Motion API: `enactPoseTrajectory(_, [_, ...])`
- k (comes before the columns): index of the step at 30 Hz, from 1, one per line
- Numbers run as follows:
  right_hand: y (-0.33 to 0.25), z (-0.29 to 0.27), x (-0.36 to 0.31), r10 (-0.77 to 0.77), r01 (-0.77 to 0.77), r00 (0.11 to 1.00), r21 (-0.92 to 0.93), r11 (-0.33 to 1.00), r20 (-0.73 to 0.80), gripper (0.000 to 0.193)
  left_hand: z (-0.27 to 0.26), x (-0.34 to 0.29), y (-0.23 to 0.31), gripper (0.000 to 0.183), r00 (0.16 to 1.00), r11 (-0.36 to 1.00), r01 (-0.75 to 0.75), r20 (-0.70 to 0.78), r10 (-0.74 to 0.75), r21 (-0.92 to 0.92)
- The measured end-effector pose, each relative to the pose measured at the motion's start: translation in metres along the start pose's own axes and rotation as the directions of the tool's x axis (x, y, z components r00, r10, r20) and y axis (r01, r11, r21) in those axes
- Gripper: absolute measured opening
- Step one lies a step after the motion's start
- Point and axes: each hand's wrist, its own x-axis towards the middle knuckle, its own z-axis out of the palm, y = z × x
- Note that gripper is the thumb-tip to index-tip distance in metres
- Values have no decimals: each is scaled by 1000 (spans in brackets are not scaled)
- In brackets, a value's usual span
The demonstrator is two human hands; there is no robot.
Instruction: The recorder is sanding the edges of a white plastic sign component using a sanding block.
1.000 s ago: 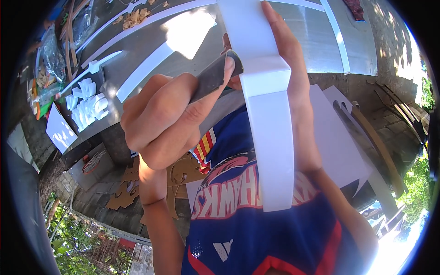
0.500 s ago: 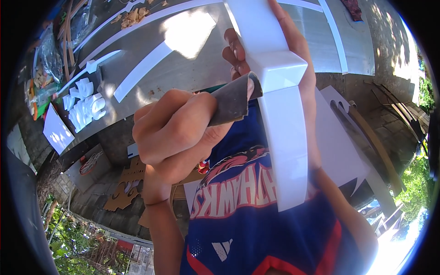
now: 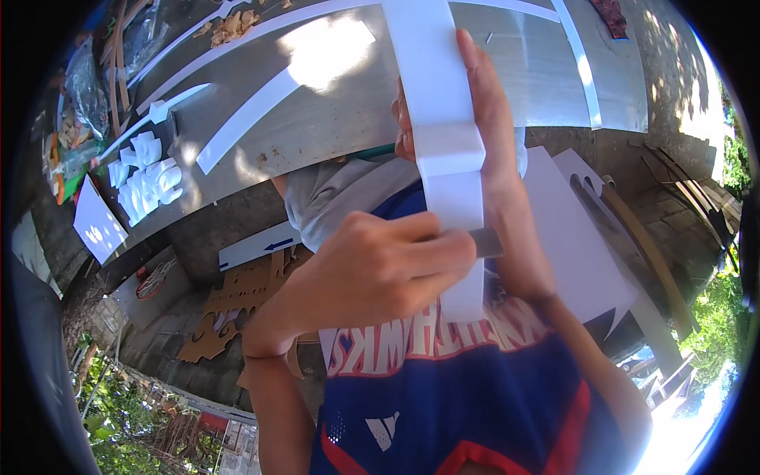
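Slippage is the risk: the left hand pinches what looks like dark sandpaper against the white strip, which the right hand grips from behind, raised above the counter. A hard stroke could crease it. Open room lies rightward.

Sanding hand slides down the strip

The left hand with its grey sanding piece has moved from the strip's bent step, where it was a second ago, down to the lower stretch below the step. The right hand now shows more of its fingers along the strip's right edge.
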Motion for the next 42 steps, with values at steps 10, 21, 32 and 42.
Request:
enactPoseTrajectory(10, [38, -23, -21, 296, -295, 948, 23, 955, -120, 55, 21, -28, 5, 17, 989, 992, 117, 94, -112, -49])
enactPoseTrajectory(21, [38, -28, -27, 220, -228, 961, -29, 973, -168, 55, 26, -39, 7, 10, 987, 988, 153, 46, -154, 24])
enactPoseTrajectory(32, [26, -23, -39, 235, -248, 961, -77, 966, -143, 56, 30, -38, 5, 39, 977, 977, 211, -16, -211, -10])
enactPoseTrajectory(42, [24, -17, -59, 278, -278, 959, 1, 961, -50, 52, 29, -38, 3, 45, 941, 948, 317, -118, -317, -25])
